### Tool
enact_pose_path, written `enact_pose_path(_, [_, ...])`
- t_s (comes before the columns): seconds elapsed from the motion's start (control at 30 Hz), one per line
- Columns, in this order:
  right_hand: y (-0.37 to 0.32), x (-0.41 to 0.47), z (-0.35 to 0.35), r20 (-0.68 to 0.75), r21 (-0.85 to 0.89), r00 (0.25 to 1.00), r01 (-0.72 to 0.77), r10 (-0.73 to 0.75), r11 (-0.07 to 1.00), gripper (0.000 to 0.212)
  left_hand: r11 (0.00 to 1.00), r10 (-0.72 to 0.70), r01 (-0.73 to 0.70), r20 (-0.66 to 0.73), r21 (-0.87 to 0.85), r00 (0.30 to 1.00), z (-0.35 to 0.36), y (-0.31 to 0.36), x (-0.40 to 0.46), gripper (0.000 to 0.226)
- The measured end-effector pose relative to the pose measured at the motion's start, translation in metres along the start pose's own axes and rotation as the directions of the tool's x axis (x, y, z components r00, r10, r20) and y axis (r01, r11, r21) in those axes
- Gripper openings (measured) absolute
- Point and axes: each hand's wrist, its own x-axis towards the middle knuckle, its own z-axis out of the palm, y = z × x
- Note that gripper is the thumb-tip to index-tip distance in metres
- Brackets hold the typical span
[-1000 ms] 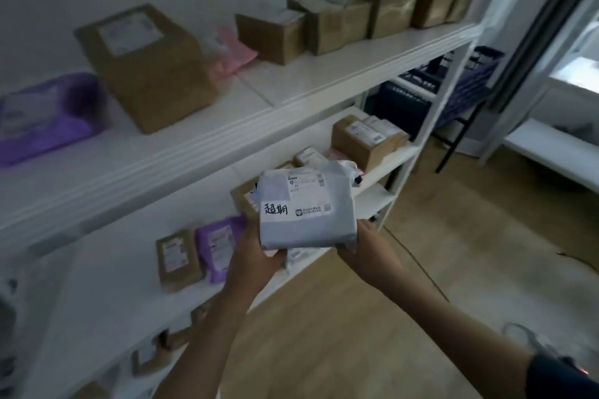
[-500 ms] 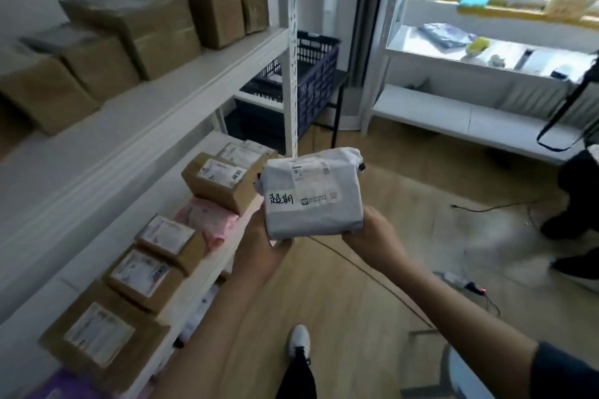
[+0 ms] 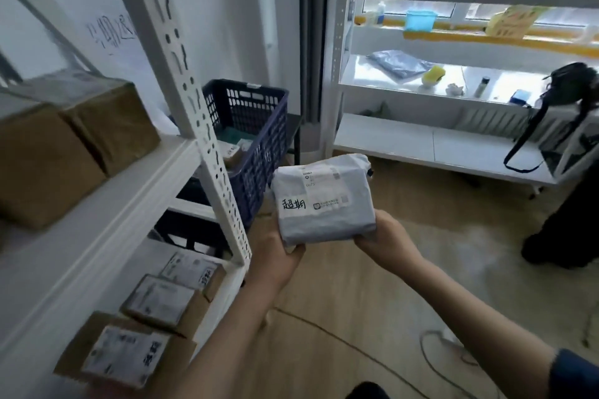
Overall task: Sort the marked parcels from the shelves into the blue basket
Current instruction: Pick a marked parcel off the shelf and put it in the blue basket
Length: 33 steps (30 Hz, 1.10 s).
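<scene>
Blue basket (image 3: 259, 126) with small parcels (image 3: 234, 152) inside

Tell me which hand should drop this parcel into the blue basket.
Left. Both hands hold the grey parcel, but the left hand is on the side nearer the blue basket, which stands ahead to the left; the right hand would have to cross over.

**Shelving, floor and their loads**

To the left, a white metal shelving unit (image 3: 207, 126) with a perforated upright. On its upper board, two brown cardboard boxes (image 3: 64, 152) touching side by side. On its lower board, three brown cardboard boxes with white labels (image 3: 155, 311) in a close row. Beyond the upright, a dark blue plastic lattice basket (image 3: 256, 136) on a low black stand. Underfoot, pale wooden plank flooring (image 3: 356, 295) with a thin dark cable (image 3: 340, 338) lying across it.
</scene>
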Motion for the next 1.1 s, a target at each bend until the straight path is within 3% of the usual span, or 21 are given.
enact_pose_path(0.23, [0.019, 0.189, -0.035, -0.033, -0.044, 0.996, 0.084, -0.085, 0.996, 0.015, 0.999, 0.032, -0.031, -0.076, 0.016, 0.997, 0.037, 0.011, 0.170, 0.062])
enact_pose_path(0.47, [0.013, 0.420, -0.041, 0.180, 0.021, 0.923, 0.342, -0.340, 0.939, 0.018, 0.995, -0.003, 0.039, -0.376, 0.088, 0.927, 0.034, 0.012, 0.331, 0.072])
enact_pose_path(0.67, [-0.062, 0.549, 0.007, 0.446, 0.135, 0.728, 0.520, -0.521, 0.843, 0.022, 0.961, -0.145, 0.250, -0.554, 0.119, 0.820, -0.021, -0.013, 0.377, 0.060])
enact_pose_path(0.77, [-0.103, 0.576, 0.055, 0.627, 0.204, 0.569, 0.539, -0.532, 0.817, 0.028, 0.927, -0.249, 0.370, -0.635, 0.062, 0.731, -0.047, -0.033, 0.369, 0.058])
enact_pose_path(0.9, [-0.134, 0.595, 0.109, 0.729, 0.221, 0.419, 0.605, -0.542, 0.765, 0.021, 0.868, -0.372, 0.496, -0.652, 0.007, 0.661, -0.064, -0.074, 0.370, 0.056])
enact_pose_path(1.0, [-0.137, 0.623, 0.129, 0.737, 0.185, 0.452, 0.580, -0.502, 0.793, 0.027, 0.858, -0.427, 0.511, -0.624, -0.051, 0.655, -0.059, -0.100, 0.395, 0.054])
enact_pose_path(1.1, [-0.126, 0.660, 0.133, 0.734, 0.133, 0.498, 0.561, -0.462, 0.817, 0.034, 0.876, -0.408, 0.481, -0.592, -0.038, 0.695, -0.044, -0.118, 0.432, 0.054])
